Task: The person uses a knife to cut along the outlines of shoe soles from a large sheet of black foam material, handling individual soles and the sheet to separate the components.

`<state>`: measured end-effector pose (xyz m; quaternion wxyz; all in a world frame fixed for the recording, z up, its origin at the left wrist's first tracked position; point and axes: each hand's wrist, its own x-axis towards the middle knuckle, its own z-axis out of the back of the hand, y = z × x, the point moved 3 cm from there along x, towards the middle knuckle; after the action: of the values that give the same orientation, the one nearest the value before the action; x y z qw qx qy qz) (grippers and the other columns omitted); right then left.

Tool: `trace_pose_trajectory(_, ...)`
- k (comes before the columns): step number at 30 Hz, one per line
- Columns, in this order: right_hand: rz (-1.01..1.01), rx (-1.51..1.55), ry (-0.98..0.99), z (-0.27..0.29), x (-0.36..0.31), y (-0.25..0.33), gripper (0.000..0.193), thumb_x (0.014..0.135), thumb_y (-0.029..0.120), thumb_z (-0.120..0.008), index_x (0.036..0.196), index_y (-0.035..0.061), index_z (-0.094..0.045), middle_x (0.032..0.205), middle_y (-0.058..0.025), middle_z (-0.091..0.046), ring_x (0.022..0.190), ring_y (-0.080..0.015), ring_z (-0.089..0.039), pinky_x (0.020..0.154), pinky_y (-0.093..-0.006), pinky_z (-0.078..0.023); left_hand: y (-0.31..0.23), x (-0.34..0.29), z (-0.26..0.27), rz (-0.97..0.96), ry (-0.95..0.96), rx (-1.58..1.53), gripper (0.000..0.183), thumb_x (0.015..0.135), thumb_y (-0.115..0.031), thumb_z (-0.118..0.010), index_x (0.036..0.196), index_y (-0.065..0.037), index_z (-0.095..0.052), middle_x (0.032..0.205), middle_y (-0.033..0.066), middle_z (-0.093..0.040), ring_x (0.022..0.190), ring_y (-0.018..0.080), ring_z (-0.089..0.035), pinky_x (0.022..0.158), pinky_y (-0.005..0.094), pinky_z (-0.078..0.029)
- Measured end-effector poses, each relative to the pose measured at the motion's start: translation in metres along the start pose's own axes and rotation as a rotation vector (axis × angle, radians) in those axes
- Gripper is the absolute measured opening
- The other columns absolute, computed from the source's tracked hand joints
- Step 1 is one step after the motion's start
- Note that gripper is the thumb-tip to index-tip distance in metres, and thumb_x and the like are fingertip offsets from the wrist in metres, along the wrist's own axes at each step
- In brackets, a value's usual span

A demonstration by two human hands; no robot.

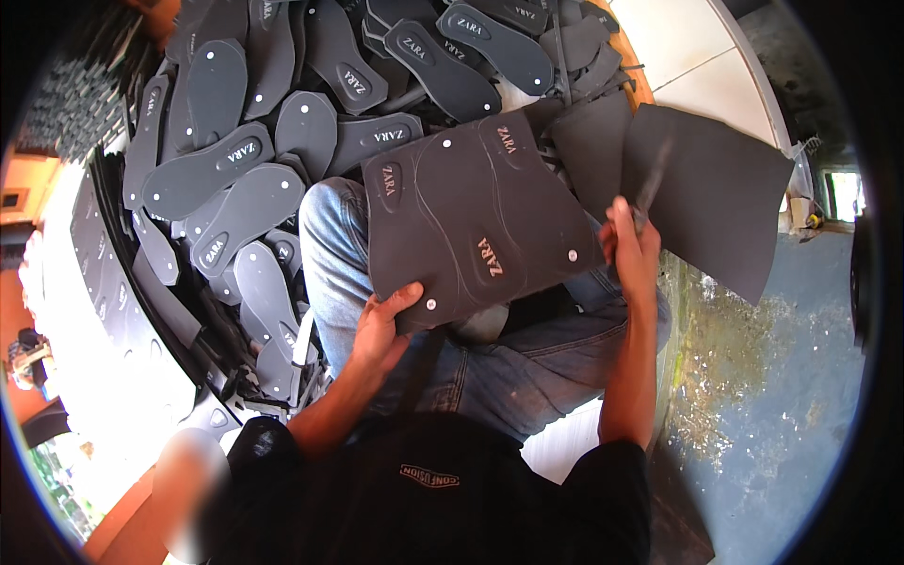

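Note:
A black foam sheet (424,231) printed with insole outlines lies tilted across my lap. My left hand (383,330) grips its near left corner, thumb on top and fingers underneath. In my right hand (631,240), beside the sheet's right edge, is a knife (653,188). Its blade points up and away, smeared by motion. The fingers are wrapped round its handle, which is mostly hidden. Curved outline lines run over the sheet, with white dots and stamped ovals.
Many cut insoles (247,217) lie heaped to the left and ahead of my knees. Plain dark sheets (706,188) lie at the right, above a worn grey-blue floor (782,377). Pale tiles (697,56) are at the far right. Another person's arm (141,508) shows at lower left.

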<state>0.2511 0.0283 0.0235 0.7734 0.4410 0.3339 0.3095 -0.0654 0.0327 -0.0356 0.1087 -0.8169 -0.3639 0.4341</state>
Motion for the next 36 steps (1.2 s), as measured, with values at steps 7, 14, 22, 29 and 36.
trace_pose_trajectory(7,0.011,-0.274,0.149,0.004,-0.123,-0.031,0.037,0.088,0.035,-0.06,0.074,0.0012,-0.054,0.053,-0.0011,-0.049,0.047,-0.01,-0.048,0.043,-0.0267,-0.035,0.018,0.009,-0.017,0.031,-0.113,-0.05,0.033,0.081,-0.014,-0.067,0.107,0.001,-0.054,0.095,0.0099,-0.063,0.081,0.02,-0.065,0.066,0.0312,-0.055)
trace_pose_trajectory(14,-0.204,-0.333,0.328,-0.042,-0.167,-0.058,0.034,0.086,0.033,-0.062,0.079,0.0002,-0.057,0.057,-0.0151,-0.058,0.058,-0.0303,-0.062,0.051,-0.0357,-0.045,0.015,0.008,-0.031,0.052,-0.164,-0.046,0.029,0.081,-0.016,-0.068,0.105,-0.006,-0.056,0.091,0.005,-0.064,0.076,0.0161,-0.066,0.062,0.0278,-0.055)
trace_pose_trajectory(22,-0.152,-0.23,0.295,-0.058,-0.168,-0.054,0.015,0.084,0.016,-0.06,0.089,0.0018,-0.06,0.062,-0.0187,-0.059,0.065,-0.0368,-0.063,0.057,-0.0372,-0.047,0.011,0.008,-0.037,0.076,-0.182,-0.077,0.027,0.081,-0.016,-0.068,0.103,-0.005,-0.057,0.088,0.0057,-0.065,0.074,0.0152,-0.066,0.06,0.0269,-0.057)
trace_pose_trajectory(29,-0.204,-0.298,0.318,-0.062,-0.165,-0.055,0.012,0.081,0.011,-0.059,0.09,0.0028,-0.06,0.064,-0.0186,-0.06,0.065,-0.0372,-0.062,0.057,-0.038,-0.047,0.008,0.01,-0.037,0.075,-0.173,-0.081,0.027,0.082,-0.016,-0.067,0.102,-0.004,-0.056,0.086,0.0062,-0.065,0.068,0.016,-0.066,0.055,0.0263,-0.057)
trace_pose_trajectory(36,-0.213,-0.375,0.262,-0.073,-0.166,-0.065,0.013,0.077,0.006,-0.056,0.088,0.0035,-0.06,0.074,-0.021,-0.062,0.074,-0.0409,-0.061,0.063,-0.0447,-0.048,0.01,0.012,-0.028,0.065,-0.083,0.023,0.022,0.083,-0.021,-0.066,0.092,-0.001,-0.06,0.077,0.0092,-0.065,0.061,0.0171,-0.064,0.045,0.0235,-0.051)
